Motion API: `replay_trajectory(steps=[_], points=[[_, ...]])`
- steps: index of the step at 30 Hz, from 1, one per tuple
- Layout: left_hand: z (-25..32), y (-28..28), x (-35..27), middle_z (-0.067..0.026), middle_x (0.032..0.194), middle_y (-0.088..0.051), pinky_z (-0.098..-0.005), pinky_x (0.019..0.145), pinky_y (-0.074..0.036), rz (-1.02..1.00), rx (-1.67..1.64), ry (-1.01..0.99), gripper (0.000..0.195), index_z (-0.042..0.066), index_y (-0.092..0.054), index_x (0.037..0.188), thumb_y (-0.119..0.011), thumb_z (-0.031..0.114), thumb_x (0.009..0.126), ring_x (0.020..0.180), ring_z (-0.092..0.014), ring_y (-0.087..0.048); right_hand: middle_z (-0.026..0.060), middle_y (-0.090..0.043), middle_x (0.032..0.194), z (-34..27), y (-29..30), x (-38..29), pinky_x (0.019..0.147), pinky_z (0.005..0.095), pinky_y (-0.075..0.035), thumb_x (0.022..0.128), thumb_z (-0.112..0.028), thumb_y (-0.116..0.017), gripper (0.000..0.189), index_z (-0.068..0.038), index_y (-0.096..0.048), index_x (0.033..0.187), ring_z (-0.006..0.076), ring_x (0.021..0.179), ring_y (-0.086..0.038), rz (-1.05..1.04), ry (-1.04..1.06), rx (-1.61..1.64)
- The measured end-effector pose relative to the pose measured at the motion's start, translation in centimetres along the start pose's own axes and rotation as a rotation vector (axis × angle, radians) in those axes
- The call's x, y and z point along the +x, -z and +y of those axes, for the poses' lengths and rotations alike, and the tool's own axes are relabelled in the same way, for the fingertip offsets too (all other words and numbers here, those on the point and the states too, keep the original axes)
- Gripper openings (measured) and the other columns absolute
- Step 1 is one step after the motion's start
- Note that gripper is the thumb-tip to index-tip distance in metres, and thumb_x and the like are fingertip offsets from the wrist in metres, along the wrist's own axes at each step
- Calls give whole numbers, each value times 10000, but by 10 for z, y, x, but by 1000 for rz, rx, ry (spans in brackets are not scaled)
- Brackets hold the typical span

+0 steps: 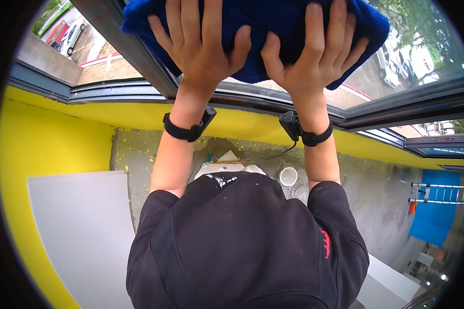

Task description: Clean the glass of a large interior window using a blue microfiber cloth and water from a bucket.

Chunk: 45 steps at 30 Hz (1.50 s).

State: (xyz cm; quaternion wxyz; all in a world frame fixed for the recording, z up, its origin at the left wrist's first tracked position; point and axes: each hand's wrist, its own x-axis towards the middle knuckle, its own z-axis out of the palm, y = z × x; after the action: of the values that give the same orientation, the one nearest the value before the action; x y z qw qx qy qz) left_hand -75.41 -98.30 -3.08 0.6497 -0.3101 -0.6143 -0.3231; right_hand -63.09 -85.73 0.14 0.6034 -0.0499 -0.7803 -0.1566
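Note:
A blue plush cloth (280, 17) lies spread against the window glass (406, 34) at the top of the view, its upper part cut off by the picture's edge. My left hand (201, 54) presses the cloth's left part to the pane with its fingers spread. Beside it, my right hand (309, 61) holds the right part against the glass in the same way, thumb towards the left one. Both palms face away from me. Each wrist wears a black strap with a small black device (290, 124) on it.
A dark metal window frame (406, 96) runs above a yellow wall (251, 117). A white bucket (288, 177) stands on the concrete floor. Pale boards (77, 231) lie at left. On the right are a ladder (440, 194) and a blue sheet (433, 220). Cars are parked outside.

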Motion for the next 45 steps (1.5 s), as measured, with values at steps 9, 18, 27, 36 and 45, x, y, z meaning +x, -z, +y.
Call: replay_trajectory(steps=[9, 18, 27, 36, 45], points=[[10, -1, -17, -282, 1526, -435, -602, 1213, -106, -47, 25, 30, 679, -5, -465, 1460, -492, 480, 986, 1450, -458, -361, 229, -513, 1499, 5, -2, -29, 1221, 597, -149, 927, -463, -562, 628, -93, -531, 1434, 431, 1388, -456, -100, -15, 25], [12, 0, -22, -300, 1521, -426, -600, 1214, -97, -79, 37, 41, 695, -26, -463, 1454, -492, 481, 980, 1451, -462, -350, 122, -633, 1390, 5, -33, -24, 1151, 561, -244, 831, -424, -642, 533, -200, -641, 1314, 335, 1195, -622, 319, -7, 146], [14, 1, -23, -304, 1526, -415, -598, 1215, -96, -90, 45, 40, 692, -30, -456, 1456, -492, 468, 976, 1460, -463, -334, 122, -627, 1396, 4, -33, -27, 1135, 564, -253, 827, -424, -645, 549, -193, -636, 1324, 339, 1170, -628, 303, -10, 138], [15, 1, -26, -307, 1534, -402, -600, 1218, -89, -99, 42, 44, 695, -34, -448, 1460, -490, 462, 974, 1470, -463, -319, 113, -625, 1402, 5, -34, -31, 1118, 560, -270, 827, -427, -637, 545, -197, -640, 1321, 338, 1162, -626, 304, -13, 129], [15, 1, -30, -302, 1540, -395, -605, 1218, -87, -104, 44, 44, 693, -33, -444, 1464, -483, 459, 976, 1472, -464, -315, 117, -625, 1398, 4, -35, -34, 1107, 562, -282, 830, -427, -638, 544, -192, -639, 1320, 336, 1151, -629, 308, -14, 130]])
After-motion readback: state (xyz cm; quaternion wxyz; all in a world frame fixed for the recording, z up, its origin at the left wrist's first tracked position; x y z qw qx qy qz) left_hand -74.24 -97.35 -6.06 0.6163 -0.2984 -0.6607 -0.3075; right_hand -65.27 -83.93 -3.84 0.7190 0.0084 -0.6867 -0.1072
